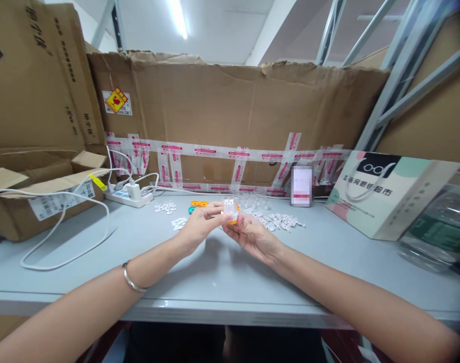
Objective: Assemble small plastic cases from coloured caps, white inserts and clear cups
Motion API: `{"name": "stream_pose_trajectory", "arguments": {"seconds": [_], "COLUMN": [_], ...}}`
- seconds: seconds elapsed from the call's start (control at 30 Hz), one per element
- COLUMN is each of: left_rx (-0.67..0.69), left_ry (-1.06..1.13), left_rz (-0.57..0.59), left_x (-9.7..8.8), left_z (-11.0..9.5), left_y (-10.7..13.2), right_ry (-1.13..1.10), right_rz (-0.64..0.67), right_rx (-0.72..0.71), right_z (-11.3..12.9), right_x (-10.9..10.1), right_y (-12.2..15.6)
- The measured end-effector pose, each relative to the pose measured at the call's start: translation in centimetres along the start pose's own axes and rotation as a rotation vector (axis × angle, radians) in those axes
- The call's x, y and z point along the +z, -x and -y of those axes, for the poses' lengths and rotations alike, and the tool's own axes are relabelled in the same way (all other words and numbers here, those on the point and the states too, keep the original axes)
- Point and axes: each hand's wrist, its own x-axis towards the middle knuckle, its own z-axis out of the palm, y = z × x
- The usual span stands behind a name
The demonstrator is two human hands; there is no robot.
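Above the grey table, my left hand and my right hand meet on one small plastic piece. Its upper part is clear, with white inside and orange along the lower edge; its exact kind is too small to make out. Fingers of both hands are closed round its sides, hiding part of it. Behind my left hand lie orange rings and a teal ring. Beyond my right hand spread many small white parts, with clear plastic parts behind them.
Smaller heaps of white parts lie left. A power strip with looping white cables and an open cardboard box stand further left. A phone leans at the back; a paper bag and a large clear bottle stand right.
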Motion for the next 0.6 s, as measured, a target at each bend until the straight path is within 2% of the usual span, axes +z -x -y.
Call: {"name": "stream_pose_trajectory", "arguments": {"seconds": [0.3,0.6], "left_rx": [0.027,0.046], "left_ry": [0.049,-0.067], "left_rz": [0.029,-0.113], "left_x": [0.0,0.6], "left_z": [0.5,-0.4], "left_y": [0.0,0.1], "right_ry": [0.005,0.026], "right_rz": [0.021,-0.116], "right_rx": [0.003,-0.138], "right_z": [0.1,-0.1], "right_x": [0.7,1.2], "right_y": [0.2,0.3]}}
